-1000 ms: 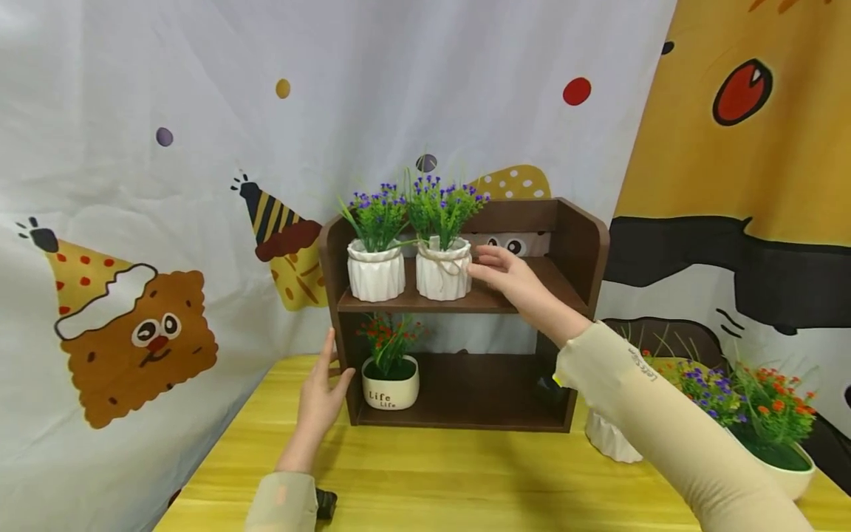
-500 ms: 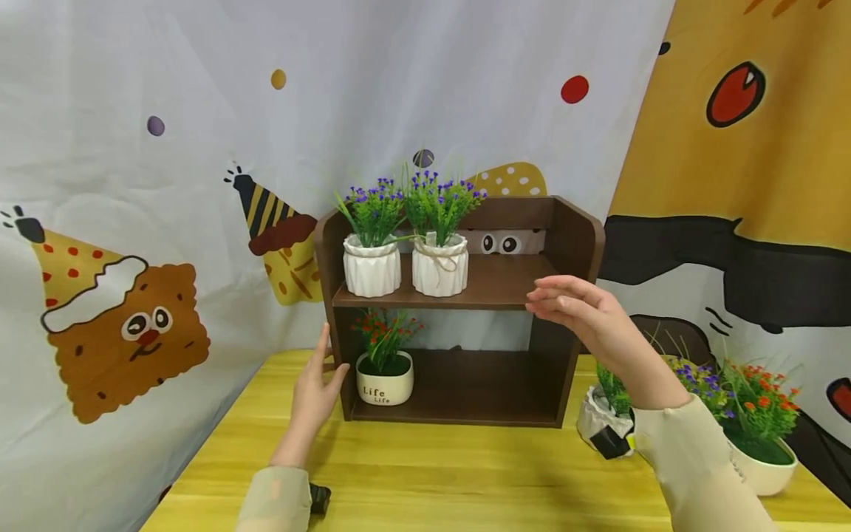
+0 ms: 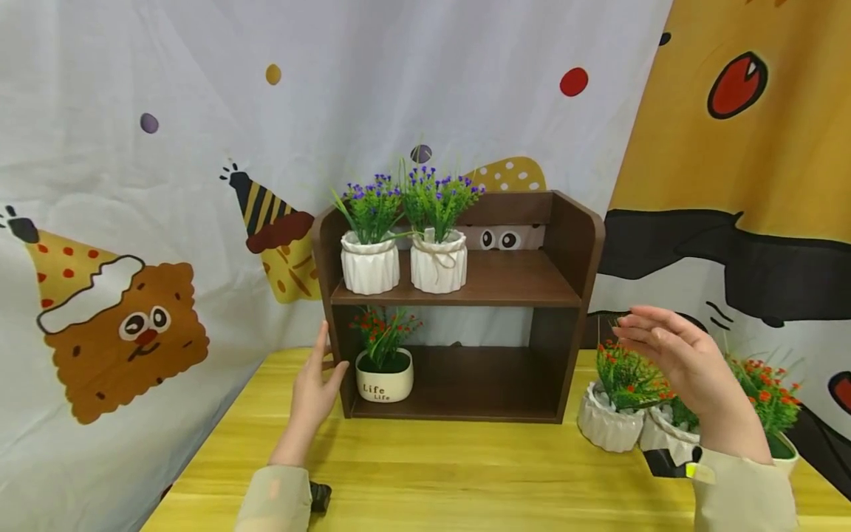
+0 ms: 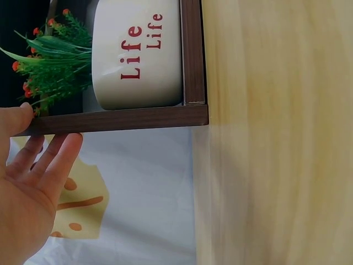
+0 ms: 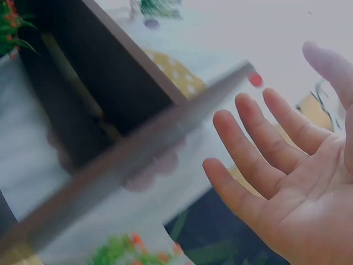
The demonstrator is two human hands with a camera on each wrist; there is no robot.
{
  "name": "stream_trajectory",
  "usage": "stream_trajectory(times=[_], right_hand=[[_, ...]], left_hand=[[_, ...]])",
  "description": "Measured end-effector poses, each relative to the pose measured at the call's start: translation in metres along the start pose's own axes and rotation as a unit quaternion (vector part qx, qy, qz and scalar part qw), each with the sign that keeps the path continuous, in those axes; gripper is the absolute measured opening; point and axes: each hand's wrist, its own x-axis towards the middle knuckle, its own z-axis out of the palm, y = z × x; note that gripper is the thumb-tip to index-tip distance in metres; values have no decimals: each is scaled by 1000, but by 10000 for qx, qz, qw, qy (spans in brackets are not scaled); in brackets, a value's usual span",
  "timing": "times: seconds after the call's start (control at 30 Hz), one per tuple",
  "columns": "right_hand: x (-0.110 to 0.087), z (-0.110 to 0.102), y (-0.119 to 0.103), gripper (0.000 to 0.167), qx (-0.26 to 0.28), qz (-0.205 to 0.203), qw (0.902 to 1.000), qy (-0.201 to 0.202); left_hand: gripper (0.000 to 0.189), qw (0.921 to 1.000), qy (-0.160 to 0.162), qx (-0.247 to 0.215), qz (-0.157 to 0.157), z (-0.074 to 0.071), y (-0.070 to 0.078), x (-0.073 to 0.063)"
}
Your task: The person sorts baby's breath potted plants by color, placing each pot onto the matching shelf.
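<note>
In the head view my left hand [image 3: 314, 388] is at the left side panel of a dark brown two-tier shelf [image 3: 459, 298]. Its fingers lie straight along the outside, and the thumb tip is at the panel's front edge in the left wrist view. Two white fluted pots with purple flowers, a left one [image 3: 370, 267] and a twine-tied one [image 3: 439, 264], stand on the upper tier. Below them is a cream "Life" pot [image 3: 385, 380] with red flowers. My right hand [image 3: 691, 369], fingers extended and palm bare, hovers over the potted plants right of the shelf.
On the wooden table [image 3: 439, 473], right of the shelf, stand a white fluted pot [image 3: 610, 425] with orange-red flowers, a second white pot [image 3: 668, 436] and another orange-flowered plant [image 3: 764, 391], partly behind my right arm. A printed cloth [image 3: 199, 89] hangs behind.
My right hand has moved away from the twine-tied pot, right and down, to above the plants on the table. The left hand has stayed at the shelf's side.
</note>
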Motion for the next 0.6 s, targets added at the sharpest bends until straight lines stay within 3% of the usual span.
stream_trajectory(times=[0.13, 0.23, 0.33, 0.47, 0.6], right_hand=[[-20, -18, 0, 42, 474, -239, 9984, 210], [-36, -32, 2, 42, 684, -253, 9973, 85], [-51, -44, 7, 44, 1046, -233, 9929, -507], [-63, -55, 16, 48, 1590, -501, 9759, -1407], [-65, -54, 19, 47, 1662, -970, 9643, -1820]], left_hand=[[88, 10000, 4, 3, -27, -1, 1, 0], [89, 10000, 4, 2, -31, -1, 1, 0], [89, 10000, -5, 17, -14, -1, 1, -1], [88, 10000, -28, 40, -24, -1, 1, -1], [88, 10000, -18, 33, -21, 0, 2, 0]])
